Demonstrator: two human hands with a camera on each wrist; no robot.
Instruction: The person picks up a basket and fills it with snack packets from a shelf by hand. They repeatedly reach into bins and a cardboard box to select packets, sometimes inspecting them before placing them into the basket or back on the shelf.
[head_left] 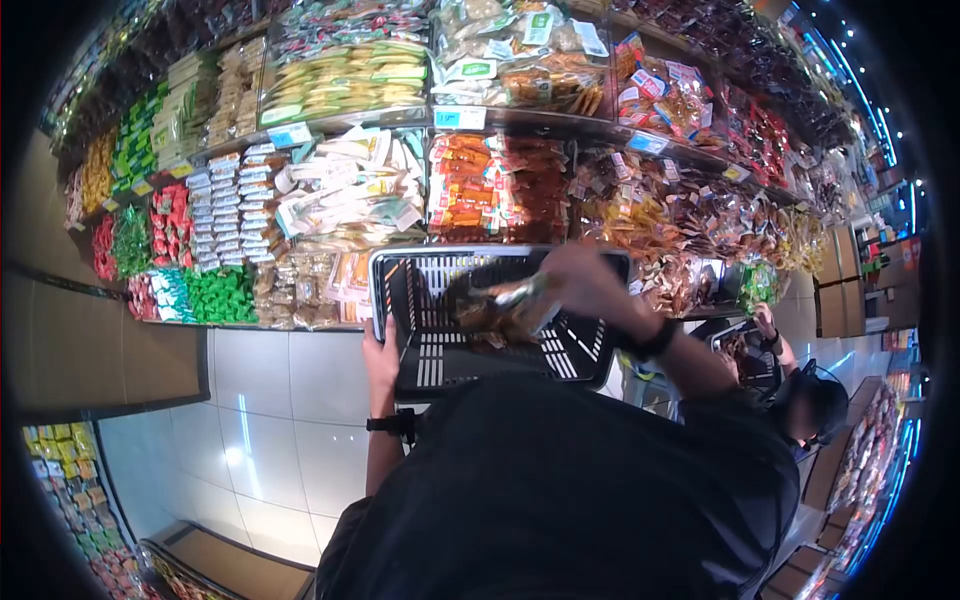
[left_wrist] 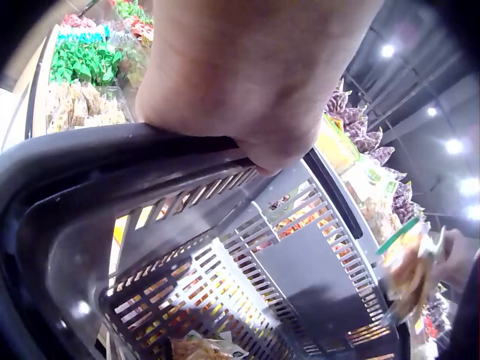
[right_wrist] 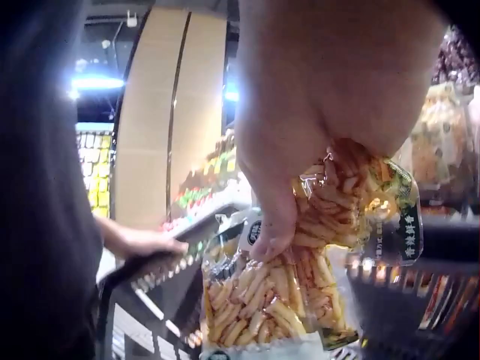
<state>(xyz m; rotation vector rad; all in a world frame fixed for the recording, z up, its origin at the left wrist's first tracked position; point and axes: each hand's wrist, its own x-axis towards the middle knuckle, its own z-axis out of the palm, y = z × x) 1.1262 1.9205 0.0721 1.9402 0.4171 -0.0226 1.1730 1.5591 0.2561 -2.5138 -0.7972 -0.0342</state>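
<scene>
Fingers of my right hand (head_left: 585,283) clamp glossy snack packets (right_wrist: 259,307) above the basket (left_wrist: 82,150), my left hand (head_left: 381,358) gripping the basket's left rim; risk, I judge: slick film slips if my pinch loosens early, dropping one outside the basket.

The packets (right_wrist: 259,304) are glossy clear plastic — the basket (left_wrist: 300,266), smooth plastic.

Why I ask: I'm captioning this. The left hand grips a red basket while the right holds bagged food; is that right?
Only the colour is wrong: the basket is black, as the head view shows. The left hand grips it while the right hand holds bagged food.
</scene>
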